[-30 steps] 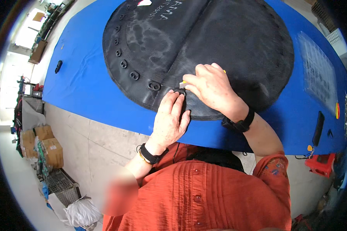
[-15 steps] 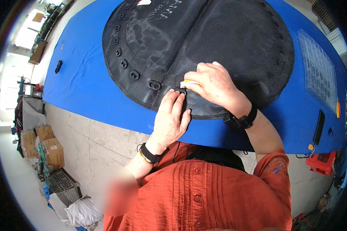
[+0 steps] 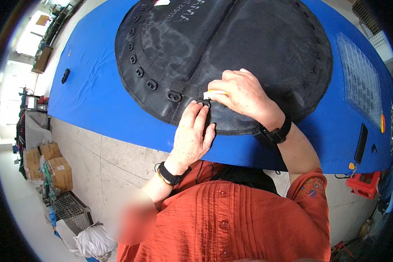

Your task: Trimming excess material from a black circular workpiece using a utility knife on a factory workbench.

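A round black mesh mat (image 3: pixel 257 56) lies on the blue table, with black plastic loops (image 3: pixel 151 84) spaced along its left rim. My left hand (image 3: pixel 190 135) rests at the mat's near edge, fingers stretched out, two fingertips pressing on a small black piece (image 3: pixel 204 102). My right hand (image 3: pixel 242 94) is closed around a small white tool with yellow on it (image 3: pixel 208 94). The tool's white end points left, just above the left fingertips. Its exact kind is hidden by my fingers. Another black loop (image 3: pixel 174 96) sits just left of the tool.
Blue cloth (image 3: pixel 87 96) covers the table. At right lie a clear plastic sheet (image 3: pixel 358 78) and a long black strip (image 3: pixel 361 143); a small black piece (image 3: pixel 65 75) lies far left. A red stool (image 3: pixel 363 184) stands below the right edge, cardboard boxes (image 3: pixel 59 172) at left.
Almost nothing differs. The mat appears shifted very slightly left; both hands keep their places and my right hand still grips the white and yellow tool.
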